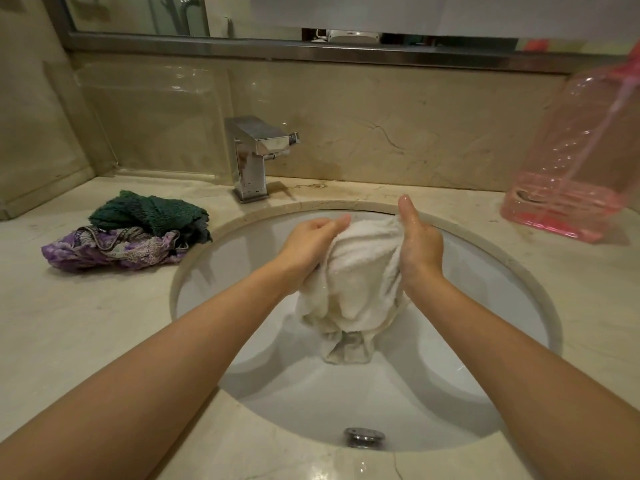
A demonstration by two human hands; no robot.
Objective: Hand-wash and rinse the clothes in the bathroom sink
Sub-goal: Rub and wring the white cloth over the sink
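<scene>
A wet white towel (356, 282) hangs bunched above the white oval sink (491, 282), its lower end drooping toward the basin. My left hand (308, 247) grips its left side with fingers curled over the top. On the right side, my right hand (420, 244) holds the cloth with the thumb pointing up. Both hands look wet. A dark green cloth (152, 213) and a purple patterned cloth (107, 249) lie in a heap on the counter left of the sink.
A chrome faucet (254, 154) stands behind the sink at its left, with no water running. A pink transparent bottle (575, 161) stands at the right on the marble counter (69, 323). An overflow hole (363, 436) sits at the basin's near wall. A mirror runs along the back.
</scene>
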